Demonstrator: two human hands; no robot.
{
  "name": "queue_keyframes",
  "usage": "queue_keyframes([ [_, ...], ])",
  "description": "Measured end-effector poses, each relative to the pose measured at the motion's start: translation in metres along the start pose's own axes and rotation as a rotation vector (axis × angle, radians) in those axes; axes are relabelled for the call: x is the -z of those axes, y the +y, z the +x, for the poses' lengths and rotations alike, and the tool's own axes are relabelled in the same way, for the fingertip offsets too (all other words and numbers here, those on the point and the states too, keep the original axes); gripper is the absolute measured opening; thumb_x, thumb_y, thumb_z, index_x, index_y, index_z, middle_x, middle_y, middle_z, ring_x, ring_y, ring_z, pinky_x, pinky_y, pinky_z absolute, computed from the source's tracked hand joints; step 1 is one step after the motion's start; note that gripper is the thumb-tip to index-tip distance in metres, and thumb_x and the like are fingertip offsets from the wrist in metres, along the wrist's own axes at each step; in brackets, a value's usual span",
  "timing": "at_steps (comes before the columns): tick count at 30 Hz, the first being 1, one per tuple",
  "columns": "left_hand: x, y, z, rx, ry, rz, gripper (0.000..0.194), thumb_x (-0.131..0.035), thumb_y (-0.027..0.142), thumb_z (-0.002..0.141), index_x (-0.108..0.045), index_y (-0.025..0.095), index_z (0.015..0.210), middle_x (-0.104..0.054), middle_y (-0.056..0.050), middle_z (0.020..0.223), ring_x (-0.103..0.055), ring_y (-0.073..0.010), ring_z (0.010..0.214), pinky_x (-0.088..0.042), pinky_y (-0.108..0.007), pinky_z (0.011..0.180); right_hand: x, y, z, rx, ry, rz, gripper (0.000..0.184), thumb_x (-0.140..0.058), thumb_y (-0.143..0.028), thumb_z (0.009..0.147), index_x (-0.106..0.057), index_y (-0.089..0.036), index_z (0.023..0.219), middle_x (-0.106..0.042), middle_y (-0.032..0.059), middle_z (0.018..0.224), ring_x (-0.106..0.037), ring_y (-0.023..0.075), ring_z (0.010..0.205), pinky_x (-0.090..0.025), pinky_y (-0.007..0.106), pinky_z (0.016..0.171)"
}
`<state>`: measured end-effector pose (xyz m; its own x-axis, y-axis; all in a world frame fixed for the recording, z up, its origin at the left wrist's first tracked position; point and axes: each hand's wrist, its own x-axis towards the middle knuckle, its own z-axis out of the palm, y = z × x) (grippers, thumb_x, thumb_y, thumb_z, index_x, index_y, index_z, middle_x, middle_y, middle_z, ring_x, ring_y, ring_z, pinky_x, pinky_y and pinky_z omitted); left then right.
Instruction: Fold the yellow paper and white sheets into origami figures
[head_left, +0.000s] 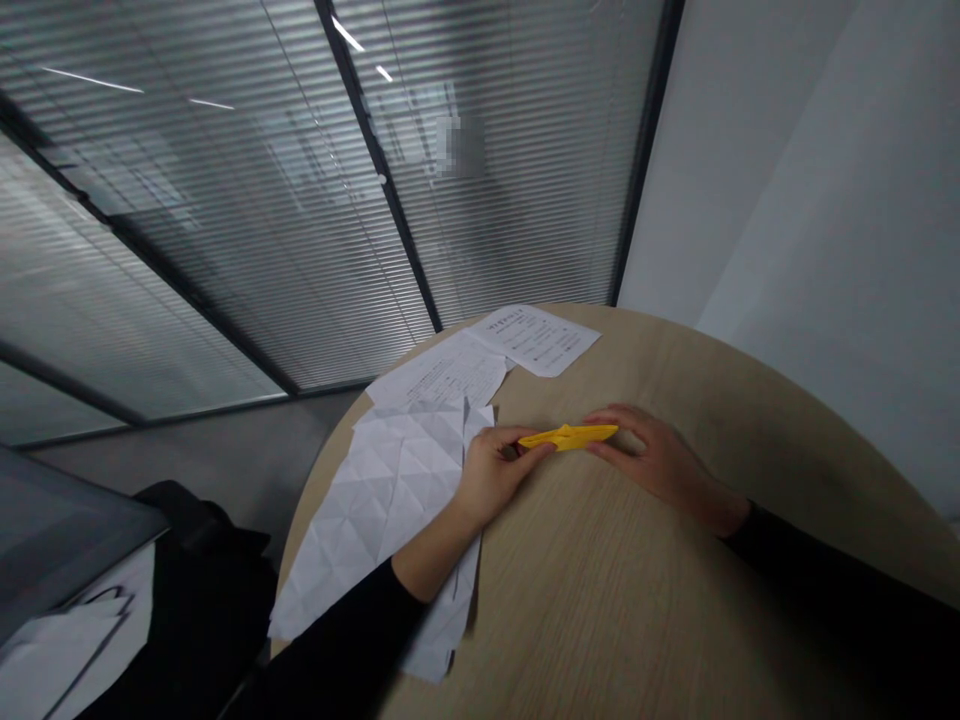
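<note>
A narrow folded yellow paper piece [568,436] lies lengthwise just above the round wooden table [675,580]. My left hand [491,472] pinches its left end between thumb and fingers. My right hand [651,455] curls around its right end, fingertips on the paper. Both sleeves are black. My left forearm rests on a creased white sheet [386,490].
Two printed white sheets [480,355] lie at the table's far edge. Glass walls with slatted blinds [300,200] stand behind, a white wall at right. A black bag [187,580] and a grey surface with papers [67,610] sit at lower left.
</note>
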<state>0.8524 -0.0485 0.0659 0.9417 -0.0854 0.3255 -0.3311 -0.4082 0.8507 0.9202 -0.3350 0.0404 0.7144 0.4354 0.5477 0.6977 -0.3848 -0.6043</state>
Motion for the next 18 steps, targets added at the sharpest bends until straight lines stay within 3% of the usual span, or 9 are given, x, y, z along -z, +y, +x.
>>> queue_keyframes([
  [4, 0.001, -0.001, 0.001, -0.024, 0.020, 0.033, 0.027, -0.088, 0.048, 0.106, -0.093, 0.026, 0.121, -0.091, -0.007, 0.099, -0.081, -0.0225, 0.083, -0.065, -0.035, 0.080, 0.006, 0.001, -0.002, 0.098, -0.013, -0.090, 0.026, -0.075, -0.033, 0.111, -0.081, -0.036, 0.136, -0.090, 0.0060, 0.131, -0.084, 0.0344, 0.125, -0.065, 0.062, 0.119],
  [8, 0.002, -0.003, 0.000, -0.070, 0.059, 0.137, 0.023, -0.089, 0.042, 0.106, -0.091, 0.026, 0.122, -0.088, -0.005, 0.095, -0.078, -0.0219, 0.083, -0.064, -0.037, 0.087, 0.005, 0.004, -0.002, 0.153, 0.009, -0.093, 0.017, -0.069, -0.028, 0.114, -0.082, -0.037, 0.122, -0.092, 0.0004, 0.118, -0.087, 0.0290, 0.108, -0.060, 0.064, 0.125],
  [14, 0.001, 0.004, -0.002, -0.212, 0.031, 0.138, 0.039, -0.089, 0.037, 0.107, -0.080, 0.027, 0.145, -0.087, -0.010, 0.129, -0.081, -0.0274, 0.115, -0.061, -0.049, 0.111, 0.004, 0.002, 0.000, 0.172, 0.017, -0.102, 0.012, -0.072, -0.028, 0.113, -0.080, -0.035, 0.110, -0.091, -0.0016, 0.103, -0.087, 0.0264, 0.093, -0.059, 0.063, 0.124],
  [18, 0.003, 0.010, -0.001, -0.295, -0.034, 0.145, 0.017, -0.083, 0.035, 0.111, -0.084, 0.026, 0.126, -0.079, -0.013, 0.144, -0.075, -0.0303, 0.135, -0.059, -0.052, 0.119, 0.006, -0.002, 0.000, 0.195, -0.027, -0.157, 0.012, -0.073, -0.028, 0.113, -0.082, -0.035, 0.110, -0.092, -0.0013, 0.103, -0.086, 0.0266, 0.096, -0.057, 0.062, 0.127],
])
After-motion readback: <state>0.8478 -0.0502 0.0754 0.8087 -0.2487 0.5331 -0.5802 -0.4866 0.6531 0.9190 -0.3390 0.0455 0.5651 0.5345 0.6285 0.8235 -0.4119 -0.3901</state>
